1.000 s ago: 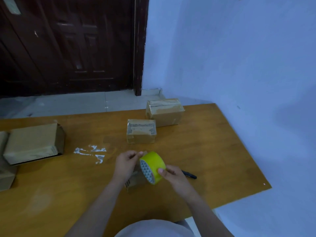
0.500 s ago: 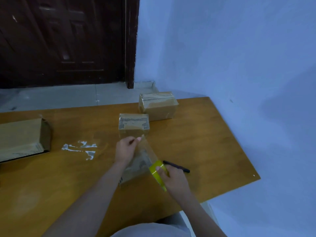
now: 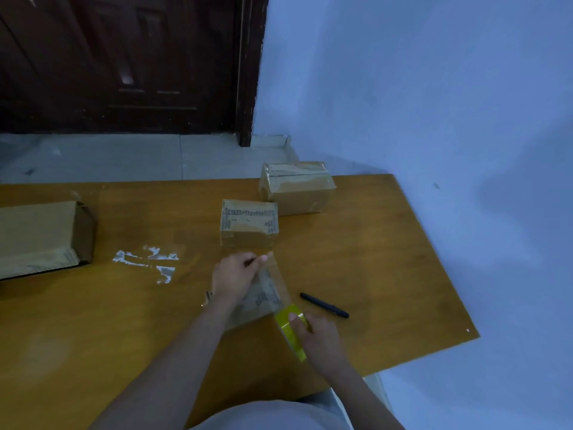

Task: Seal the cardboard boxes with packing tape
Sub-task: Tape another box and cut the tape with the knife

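Since a second ago: roll (image 3: 293,332) drawn down from between the hands toward 6 o'clock, a clear strip (image 3: 273,282) paid out behind it.

Right hand (image 3: 316,335): fingers curled round the yellow roll, at 6 o'clock of the box in hand.

Small box (image 3: 251,305): under the strip, between the two hands, largely hidden by the left wrist; on the worktop (image 3: 372,259).

Left hand (image 3: 234,276): thumb and fingers pinching the strip's free end at the box's 12 o'clock edge. Whether the strip already touches the cardboard cannot be told.

Pen (image 3: 324,305): black, lying near the roll at its 2 o'clock.

White scraps (image 3: 145,262): stuck to the worktop, 9 o'clock of the left hand.

Second box (image 3: 248,223): closed, glossy band across the top, apparently taped.

Third box (image 3: 296,187): touching the second at its 1 o'clock, likewise glossy on top.

Large box (image 3: 40,237): far 9 o'clock, end flap open.

Progress, by judgement: two boxes done; this one mid-strip, needing pressing down and a cut; the large box left.
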### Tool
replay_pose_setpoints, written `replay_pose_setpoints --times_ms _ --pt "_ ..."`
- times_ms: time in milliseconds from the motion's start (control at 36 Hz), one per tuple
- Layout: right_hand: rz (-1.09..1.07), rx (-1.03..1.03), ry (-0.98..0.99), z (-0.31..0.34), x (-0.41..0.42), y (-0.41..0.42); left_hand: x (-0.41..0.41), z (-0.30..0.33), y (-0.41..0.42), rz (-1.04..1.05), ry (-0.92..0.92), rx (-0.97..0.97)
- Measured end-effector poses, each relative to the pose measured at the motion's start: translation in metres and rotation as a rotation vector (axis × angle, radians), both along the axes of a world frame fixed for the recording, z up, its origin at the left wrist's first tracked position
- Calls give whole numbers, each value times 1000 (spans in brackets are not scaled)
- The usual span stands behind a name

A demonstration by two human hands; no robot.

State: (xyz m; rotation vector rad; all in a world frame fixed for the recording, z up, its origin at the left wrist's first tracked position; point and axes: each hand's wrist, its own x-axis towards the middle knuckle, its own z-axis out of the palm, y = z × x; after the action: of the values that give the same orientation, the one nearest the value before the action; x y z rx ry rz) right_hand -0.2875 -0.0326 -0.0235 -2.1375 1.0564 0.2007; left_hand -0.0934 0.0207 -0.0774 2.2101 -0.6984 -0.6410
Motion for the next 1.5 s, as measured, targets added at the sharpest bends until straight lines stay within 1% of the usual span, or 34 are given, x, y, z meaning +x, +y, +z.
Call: replay_pose_setpoints --times_ms 111,194,278,389,500,583,639,694,722,778,806,833,861,917,972,1028,1083,1111,1139,1222,1278,1333,1389,1444,1500 --pt "-3 32 26 -8 0 3 1 0 -1 -22 -44 52" --pt "19 -3 97 -18 1 4 1 5 -5 -36 -15 138" --pt "14 -3 105 -23 2 7 4 5 -9 -25 88 206" --pt "6 6 59 -28 2 5 15 6 -17 0 329 277" --pt "-2 47 9 -33 1 1 18 7 -22 50 461 364" --pt "-4 66 -17 -32 2 0 17 10 -23 60 488 405" --pt "-11 85 -49 -32 2 0 15 10 -24 55 446 424" --pt "-43 123 -94 -32 0 1 12 8 -22 59 310 399" --pt "-66 144 -109 -32 -1 1 10 7 -21 70 212 339" --pt "-82 159 -133 -35 0 2 3 7 -16 95 15 100" --pt "-83 152 -145 -37 1 3 0 8 -12 82 -99 -28" --pt "-92 156 -150 -41 4 5 -3 9 -8 45 -212 -113" --pt "-86 158 -159 -43 5 7 -6 9 -4 -3 -307 -158" --pt "-63 155 -189 -48 9 7 -13 7 4 -112 -437 -172" --pt "-52 132 -219 -45 15 6 -21 3 13 -243 -441 -87" --pt "-65 145 -249 -42 21 4 -29 -1 22 -297 -418 36" --pt "-126 292 -301 -37 29 3 -33 -4 29 -302 -443 67" --pt "-145 388 -291 -33 32 4 -34 -2 30 -308 -444 83" --pt "-146 436 -278 -30 33 4 -35 1 31 -325 -435 127" --pt "-166 463 -224 -28 31 5 -34 5 30 -383 -412 298" --pt "-185 492 -187 -31 29 7 -34 8 29 -410 -434 366" --pt "-113 407 -47 -37 27 11 -37 13 31 -457 -450 427" --pt "-54 252 98 -39 23 16 -43 14 35 -477 -455 460" --pt "-35 145 142 -41 23 20 -48 11 38 -463 -441 453" --pt "-24 109 146 -43 25 22 -48 8 40 -466 -437 447"
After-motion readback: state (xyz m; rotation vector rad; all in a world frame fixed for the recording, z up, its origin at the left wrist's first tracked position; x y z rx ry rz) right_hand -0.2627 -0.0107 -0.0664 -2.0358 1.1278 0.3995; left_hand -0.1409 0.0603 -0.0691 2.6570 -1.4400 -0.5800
